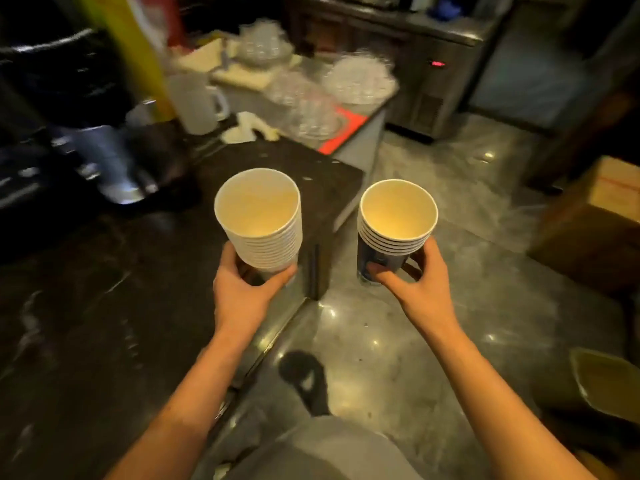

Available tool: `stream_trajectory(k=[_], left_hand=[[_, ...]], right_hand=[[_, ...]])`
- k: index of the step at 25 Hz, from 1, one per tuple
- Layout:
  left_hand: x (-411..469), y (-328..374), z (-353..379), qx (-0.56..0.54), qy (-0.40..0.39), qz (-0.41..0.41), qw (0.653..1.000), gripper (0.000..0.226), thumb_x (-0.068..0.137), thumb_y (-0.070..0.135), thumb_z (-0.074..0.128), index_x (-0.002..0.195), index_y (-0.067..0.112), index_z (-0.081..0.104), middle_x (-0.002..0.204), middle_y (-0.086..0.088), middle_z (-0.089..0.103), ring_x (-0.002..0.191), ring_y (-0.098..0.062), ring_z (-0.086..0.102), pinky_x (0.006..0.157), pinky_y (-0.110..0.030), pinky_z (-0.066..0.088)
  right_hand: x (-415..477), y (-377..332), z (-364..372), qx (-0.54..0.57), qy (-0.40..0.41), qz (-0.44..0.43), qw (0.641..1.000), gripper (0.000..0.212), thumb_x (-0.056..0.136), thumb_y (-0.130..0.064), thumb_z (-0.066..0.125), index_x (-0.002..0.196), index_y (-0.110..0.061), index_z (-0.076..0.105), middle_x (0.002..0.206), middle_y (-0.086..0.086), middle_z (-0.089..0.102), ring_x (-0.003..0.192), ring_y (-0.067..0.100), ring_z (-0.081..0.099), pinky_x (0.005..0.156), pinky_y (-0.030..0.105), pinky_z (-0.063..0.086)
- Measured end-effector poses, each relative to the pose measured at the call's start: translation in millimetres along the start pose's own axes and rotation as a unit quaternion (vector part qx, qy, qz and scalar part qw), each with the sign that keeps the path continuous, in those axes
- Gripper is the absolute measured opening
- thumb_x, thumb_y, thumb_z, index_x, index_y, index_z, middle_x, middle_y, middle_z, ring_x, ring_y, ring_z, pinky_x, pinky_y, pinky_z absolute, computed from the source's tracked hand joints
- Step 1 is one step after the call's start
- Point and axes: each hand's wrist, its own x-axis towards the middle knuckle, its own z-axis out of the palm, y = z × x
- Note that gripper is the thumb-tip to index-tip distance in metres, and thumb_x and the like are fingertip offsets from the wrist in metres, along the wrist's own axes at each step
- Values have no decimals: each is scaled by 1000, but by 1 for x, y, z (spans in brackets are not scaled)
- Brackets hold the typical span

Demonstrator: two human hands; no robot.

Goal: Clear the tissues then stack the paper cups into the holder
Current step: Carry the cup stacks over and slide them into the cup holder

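The left hand [242, 289] wraps its fingers tight around a tall stack of white paper cups [263, 220] above the dark shiny counter [86, 306], and at its 3 o'clock the right hand [419, 289] squeezes a shorter stack of blue-sided paper cups [394, 230] over the grey floor [433, 341].

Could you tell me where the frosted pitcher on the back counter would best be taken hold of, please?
Probably by its handle, which juts out on the right of the frosted pitcher. It stands upright, so fingers could come in from the right and wrap the loop. Both hands are full now: the left hand and right hand each hold a cup stack.
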Motion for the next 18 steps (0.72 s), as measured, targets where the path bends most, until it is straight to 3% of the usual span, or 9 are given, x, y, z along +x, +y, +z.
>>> stream_trajectory(k=[3, 7, 11, 15, 18], left_hand=[[15, 20, 85, -12, -92, 29, 995, 85, 47, 38, 94, 123, 30, 57, 115, 17, 69, 113, 0, 63, 94, -24, 53], [25, 42, 177, -1, -185, 78, 980, 82, 51, 23, 97, 121, 29, 54, 109, 24, 63, 103, 9, 61, 83, -12, 47], [38, 54, 244, -13, -272, 103, 957, 80, 57, 20, 94, 124, 28, 50, 113, 27, 57, 99, 26, 55, 77, 3, 42], [74, 59, 302, -22, -331, 92, 939, 79, 58, 29, 92, 122, 39, 47, 113, 32, 56, 100, 27, 53, 78, 2, 43], [115, 65, 346, -27, -379, 97, 920, 80, 58, 38, 89, 126, 36, 47, 115, 32, 55, 105, 22, 53, 83, -2, 45]], right_hand=[[-2, 12, -78, -11, 103, 13, 995, 79, 71, -13, 86, 139, -22, 46, 131, -8, 59, 117, 8, 57, 95, 26, 50], [-13, 31, -148, -26, 209, 27, 977, 77, 72, -16, 85, 136, -31, 46, 127, -23, 56, 116, -4, 55, 90, 13, 48], [-9, 47, -188, -45, 272, 54, 960, 82, 73, -16, 84, 143, -25, 41, 130, -22, 53, 118, -8, 51, 89, 8, 46], [26, 61, -209, -62, 313, 62, 946, 79, 73, -25, 83, 140, -26, 43, 129, -27, 53, 120, -6, 51, 92, 9, 44], [67, 71, -217, -78, 350, 62, 931, 77, 73, -30, 84, 139, -30, 43, 125, -36, 52, 119, -9, 50, 89, 5, 42]])
